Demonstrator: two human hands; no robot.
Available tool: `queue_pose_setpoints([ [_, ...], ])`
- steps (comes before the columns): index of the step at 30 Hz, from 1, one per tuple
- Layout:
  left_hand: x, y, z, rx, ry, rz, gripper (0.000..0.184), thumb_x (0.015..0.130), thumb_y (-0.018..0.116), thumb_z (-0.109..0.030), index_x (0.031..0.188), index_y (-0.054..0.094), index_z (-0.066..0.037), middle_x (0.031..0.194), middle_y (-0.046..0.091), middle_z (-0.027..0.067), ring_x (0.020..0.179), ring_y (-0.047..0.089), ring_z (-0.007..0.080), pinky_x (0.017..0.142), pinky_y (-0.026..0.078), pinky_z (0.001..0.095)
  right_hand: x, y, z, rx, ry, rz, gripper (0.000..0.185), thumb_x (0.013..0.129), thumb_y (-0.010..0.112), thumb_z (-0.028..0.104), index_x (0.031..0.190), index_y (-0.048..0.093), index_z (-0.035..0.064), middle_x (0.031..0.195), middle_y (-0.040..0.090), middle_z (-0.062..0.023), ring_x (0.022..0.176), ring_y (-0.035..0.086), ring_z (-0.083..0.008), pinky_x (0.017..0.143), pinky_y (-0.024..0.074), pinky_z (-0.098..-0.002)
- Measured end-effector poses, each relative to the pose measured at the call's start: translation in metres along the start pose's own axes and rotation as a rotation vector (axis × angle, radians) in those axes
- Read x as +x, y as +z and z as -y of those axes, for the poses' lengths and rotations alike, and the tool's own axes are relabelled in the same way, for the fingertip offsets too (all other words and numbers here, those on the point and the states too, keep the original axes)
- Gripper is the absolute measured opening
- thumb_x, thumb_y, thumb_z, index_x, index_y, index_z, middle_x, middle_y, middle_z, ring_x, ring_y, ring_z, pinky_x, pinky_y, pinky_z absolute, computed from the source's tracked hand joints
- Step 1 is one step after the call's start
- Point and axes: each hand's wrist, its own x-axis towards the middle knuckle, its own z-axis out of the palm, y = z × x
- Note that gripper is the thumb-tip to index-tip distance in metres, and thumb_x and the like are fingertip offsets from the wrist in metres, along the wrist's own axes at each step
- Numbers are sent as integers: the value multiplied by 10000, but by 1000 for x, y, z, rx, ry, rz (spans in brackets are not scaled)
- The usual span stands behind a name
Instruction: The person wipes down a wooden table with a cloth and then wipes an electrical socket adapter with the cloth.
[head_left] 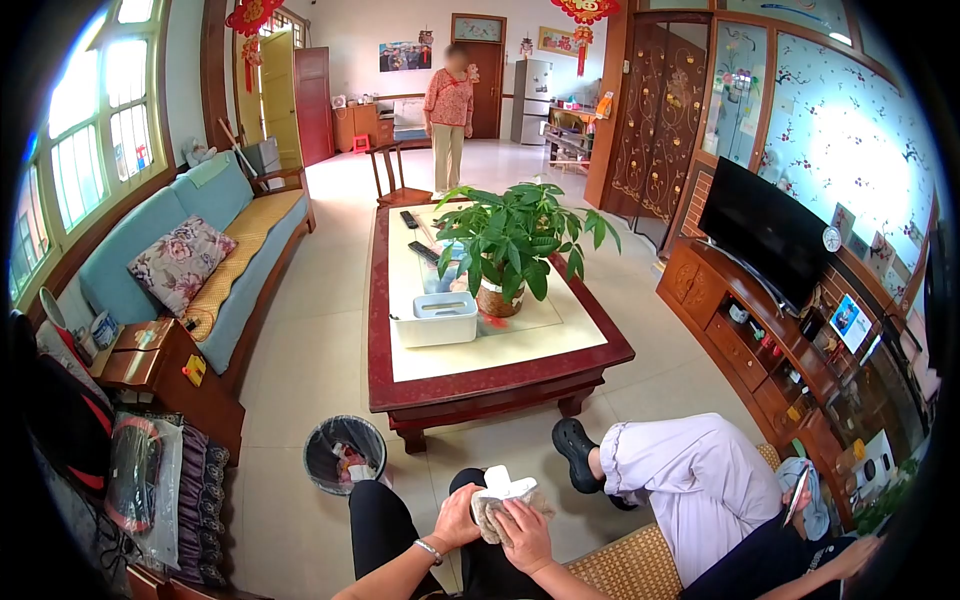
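A white object with a squarish raised part is between my two hands, above my lap; I cannot make out its kind. A crumpled beige-brown cloth lies around its lower side. My left hand, with a bracelet at the wrist, is closed around the left side of the white object and the cloth. From the right, my right hand presses its bent fingers onto the cloth. The palms and the underside of the object are hidden.
A lined trash bin stands left of my knees. Ahead is a low table with a potted plant, a white box and remotes. A seated person with a phone is at right; another person stands behind the table.
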Motion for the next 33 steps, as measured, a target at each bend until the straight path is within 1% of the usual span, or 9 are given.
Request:
queue_pose_setpoints([
  [4, -1, 0, 0, -51, -57, 27, 571, 692, 732, -246, 1194, 509, -92, 1185, 559, 136, 1191, 488, 321, 996, 377, 421, -2, 5, -3, -1, -10, -5, 381, 795, 623, 188, 1176, 624, 186, 1294, 548, -43, 1207, 513, -214, 1001, 356, -410],
  [5, -2, 4, 10, -7, -75, 76, 687, 687, 767, -369, 1240, 496, -65, 1266, 527, 201, 1217, 484, 350, 1019, 371, 433, -3, 7, -5, -19, -22, -7, 396, 782, 634, 184, 1178, 622, 187, 1292, 546, -47, 1208, 509, -217, 998, 357, -407],
  [8, 3, 4, 11, -40, -42, 81, 630, 672, 767, -346, 1183, 518, -75, 1153, 576, 162, 1135, 526, 340, 959, 412, 425, -1, 7, -6, 37, -34, -33, 348, 794, 616, 182, 1140, 634, 150, 1271, 564, -62, 1195, 522, -241, 989, 371, -418],
  [9, 2, 3, 7, -42, -60, 66, 548, 693, 729, -254, 1172, 518, -93, 1147, 570, 121, 1169, 503, 311, 977, 390, 419, 0, 7, -6, 9, -48, -42, 353, 787, 622, 178, 1139, 633, 147, 1266, 565, -66, 1191, 523, -245, 986, 373, -419],
  [13, 3, 0, -1, -36, -59, 77, 528, 694, 720, -235, 1161, 521, -88, 1121, 574, 122, 1149, 512, 316, 959, 401, 421, 0, 4, -6, 9, -49, -17, 370, 779, 627, 172, 1148, 629, 149, 1273, 556, -68, 1195, 520, -241, 989, 371, -422],
  [19, 2, -2, -2, -51, 13, -2, 519, 689, 716, -205, 1153, 519, -82, 1120, 573, 134, 1141, 515, 318, 953, 404, 418, -2, 6, -5, 18, -32, -26, 401, 767, 634, 170, 1168, 619, 163, 1298, 538, -51, 1219, 502, -232, 1005, 352, -423],
  [22, 1, 0, 0, -22, -23, 23, 527, 687, 716, -200, 1159, 514, -83, 1133, 572, 134, 1150, 512, 314, 962, 397, 417, -2, 6, -5, 37, -15, -17, 404, 766, 636, 169, 1170, 618, 165, 1303, 539, -49, 1227, 498, -233, 1008, 348, -424],
  [23, 0, 6, 11, -18, -29, 49, 639, 662, 774, -327, 1195, 511, -90, 1180, 555, 144, 1171, 503, 320, 981, 394, 423, -2, 5, -5, 38, -15, -12, 404, 766, 636, 169, 1170, 618, 165, 1303, 539, -49, 1227, 498, -233, 1008, 348, -424],
  [33, -2, 12, 20, -7, -15, 39, 647, 657, 776, -311, 1203, 513, -87, 1202, 553, 144, 1183, 498, 321, 990, 388, 422, -1, 4, -4, 35, -17, -11, 401, 772, 629, 166, 1173, 617, 164, 1304, 540, -55, 1231, 496, -239, 1012, 344, -431],
])
